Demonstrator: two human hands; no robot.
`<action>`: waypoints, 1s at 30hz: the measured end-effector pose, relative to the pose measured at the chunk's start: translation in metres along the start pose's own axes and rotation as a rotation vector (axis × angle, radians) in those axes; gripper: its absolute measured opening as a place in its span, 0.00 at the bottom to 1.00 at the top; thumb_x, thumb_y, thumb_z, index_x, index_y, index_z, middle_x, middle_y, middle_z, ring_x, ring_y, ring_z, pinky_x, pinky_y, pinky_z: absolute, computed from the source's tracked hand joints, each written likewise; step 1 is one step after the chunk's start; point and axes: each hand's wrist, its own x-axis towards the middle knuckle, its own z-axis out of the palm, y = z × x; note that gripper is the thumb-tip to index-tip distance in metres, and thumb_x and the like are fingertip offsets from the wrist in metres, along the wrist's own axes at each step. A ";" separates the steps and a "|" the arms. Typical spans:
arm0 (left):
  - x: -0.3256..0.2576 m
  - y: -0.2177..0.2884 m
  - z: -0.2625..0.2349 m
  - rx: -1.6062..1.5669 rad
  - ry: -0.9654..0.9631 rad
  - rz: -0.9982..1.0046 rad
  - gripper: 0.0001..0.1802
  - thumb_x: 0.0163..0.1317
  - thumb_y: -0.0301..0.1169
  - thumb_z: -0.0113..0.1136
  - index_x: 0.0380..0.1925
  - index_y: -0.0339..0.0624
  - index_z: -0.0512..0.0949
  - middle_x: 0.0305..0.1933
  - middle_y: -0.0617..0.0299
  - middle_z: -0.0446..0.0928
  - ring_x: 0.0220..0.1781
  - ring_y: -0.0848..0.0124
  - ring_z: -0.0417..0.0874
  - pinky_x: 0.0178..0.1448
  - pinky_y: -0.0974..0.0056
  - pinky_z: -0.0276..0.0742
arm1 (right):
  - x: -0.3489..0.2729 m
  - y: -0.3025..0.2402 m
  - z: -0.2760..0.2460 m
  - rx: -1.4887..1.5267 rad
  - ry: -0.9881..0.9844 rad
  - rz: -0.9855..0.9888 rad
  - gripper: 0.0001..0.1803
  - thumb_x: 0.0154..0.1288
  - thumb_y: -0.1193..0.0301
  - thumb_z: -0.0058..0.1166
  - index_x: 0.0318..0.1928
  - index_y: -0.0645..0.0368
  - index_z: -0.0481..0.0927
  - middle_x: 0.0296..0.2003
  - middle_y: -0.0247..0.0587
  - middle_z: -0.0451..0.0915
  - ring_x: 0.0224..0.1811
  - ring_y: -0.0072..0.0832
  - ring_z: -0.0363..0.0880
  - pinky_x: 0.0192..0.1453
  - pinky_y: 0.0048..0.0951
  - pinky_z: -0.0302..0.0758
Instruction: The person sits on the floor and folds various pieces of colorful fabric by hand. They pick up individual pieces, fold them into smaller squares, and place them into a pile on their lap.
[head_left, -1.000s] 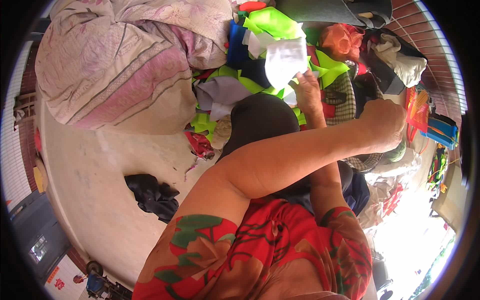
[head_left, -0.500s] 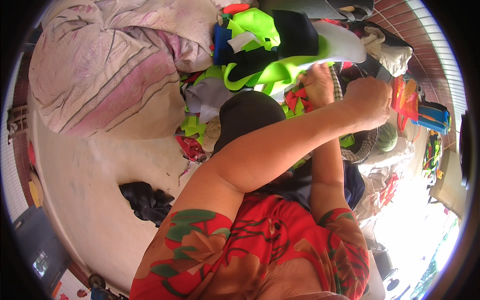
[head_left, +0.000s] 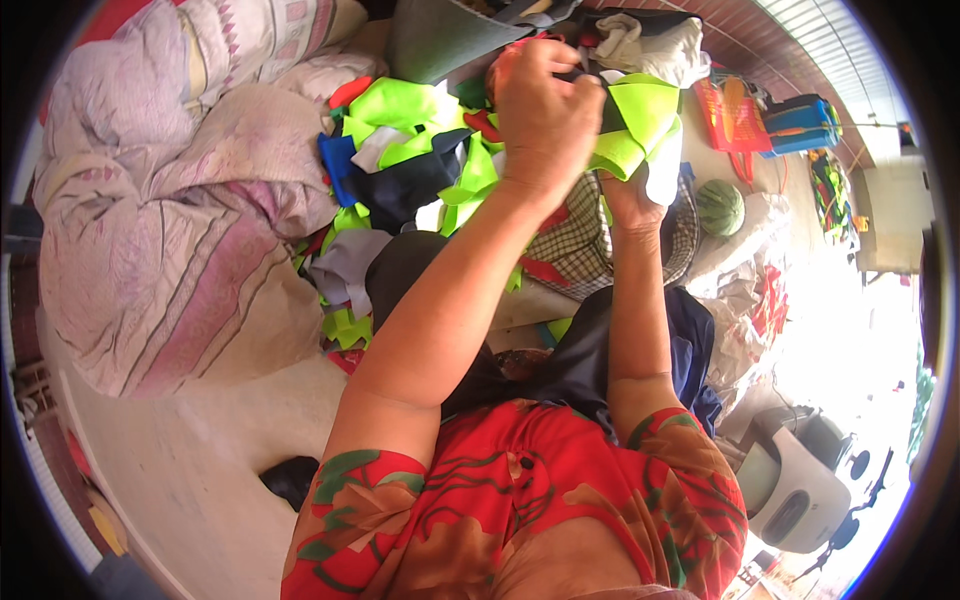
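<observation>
My right hand (head_left: 632,200) grips a lime-green cloth piece (head_left: 640,105) with a pale underside, folded over above the palm. Just left of it, my left hand (head_left: 548,125) is raised with its fingers curled in; what they hold, if anything, is hidden. Dark material shows between the hand and the green cloth. Below both hands lies a black-and-white checked fabric bag (head_left: 580,250). To the left spreads a heap of cloth scraps in lime green, navy (head_left: 415,180), grey (head_left: 347,265) and red.
Large pale patterned sacks (head_left: 210,250) fill the left side. A grey tub (head_left: 440,40) stands at the back. On the right are a watermelon (head_left: 720,208), a red bag (head_left: 735,115), blue bundles (head_left: 803,125) and a white-and-grey appliance (head_left: 800,490). A black cloth (head_left: 290,480) lies at lower left.
My left hand has swung left and up, uncrossing from my right arm. The green cloth has come away from the scrap heap, up and right in my right hand. The view has shifted.
</observation>
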 end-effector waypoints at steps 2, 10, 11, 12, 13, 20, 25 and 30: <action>0.002 0.002 -0.004 -0.098 -0.004 -0.138 0.19 0.50 0.27 0.62 0.41 0.32 0.70 0.38 0.52 0.76 0.34 0.70 0.78 0.38 0.67 0.73 | -0.006 -0.014 0.004 -0.030 -0.049 -0.046 0.21 0.68 0.61 0.42 0.56 0.58 0.68 0.53 0.43 0.74 0.52 0.36 0.74 0.53 0.39 0.74; -0.011 0.034 -0.001 -0.851 -0.698 -0.518 0.24 0.50 0.38 0.69 0.45 0.38 0.76 0.43 0.62 0.78 0.45 0.74 0.77 0.50 0.68 0.72 | -0.016 -0.018 0.049 -0.210 -0.081 -0.243 0.21 0.62 0.68 0.51 0.54 0.62 0.67 0.50 0.42 0.75 0.50 0.36 0.75 0.58 0.35 0.72; -0.011 0.031 0.001 -0.886 -0.737 -0.531 0.24 0.50 0.37 0.69 0.46 0.37 0.76 0.43 0.61 0.78 0.44 0.73 0.78 0.49 0.68 0.73 | -0.017 -0.014 0.060 -0.329 -0.067 -0.251 0.21 0.59 0.71 0.54 0.53 0.63 0.68 0.49 0.44 0.75 0.50 0.35 0.75 0.56 0.33 0.72; -0.011 0.030 0.001 -0.888 -0.724 -0.585 0.24 0.50 0.36 0.69 0.46 0.37 0.76 0.43 0.60 0.79 0.43 0.73 0.79 0.47 0.68 0.74 | -0.018 -0.015 0.070 -1.222 -0.082 -0.553 0.21 0.59 0.71 0.53 0.53 0.63 0.69 0.48 0.45 0.76 0.50 0.35 0.76 0.55 0.31 0.72; -0.010 0.029 0.001 -0.888 -0.710 -0.639 0.24 0.51 0.35 0.68 0.46 0.36 0.76 0.42 0.60 0.79 0.42 0.72 0.79 0.46 0.68 0.75 | -0.016 -0.015 0.068 -1.476 -0.072 -0.576 0.22 0.60 0.71 0.52 0.54 0.63 0.68 0.48 0.45 0.75 0.50 0.34 0.75 0.55 0.30 0.72; -0.009 0.020 0.004 -0.656 -0.409 -0.655 0.13 0.56 0.27 0.59 0.42 0.37 0.76 0.40 0.59 0.79 0.39 0.71 0.80 0.43 0.64 0.79 | -0.028 -0.016 0.042 -1.605 0.121 -0.539 0.18 0.64 0.73 0.44 0.54 0.65 0.68 0.46 0.43 0.75 0.47 0.29 0.75 0.52 0.26 0.70; -0.007 0.016 0.002 -0.496 -0.388 -0.501 0.11 0.55 0.25 0.57 0.40 0.39 0.77 0.37 0.62 0.79 0.39 0.72 0.80 0.42 0.64 0.78 | -0.054 -0.030 0.033 -0.379 0.040 -0.294 0.26 0.70 0.54 0.35 0.59 0.61 0.66 0.53 0.43 0.72 0.54 0.38 0.72 0.51 0.42 0.73; -0.012 0.014 0.008 -0.330 -0.374 -0.298 0.12 0.50 0.25 0.58 0.36 0.35 0.78 0.31 0.61 0.79 0.32 0.73 0.78 0.40 0.67 0.72 | -0.058 -0.033 0.042 -0.431 0.129 -0.301 0.35 0.61 0.45 0.46 0.58 0.60 0.66 0.54 0.43 0.72 0.54 0.39 0.72 0.48 0.44 0.75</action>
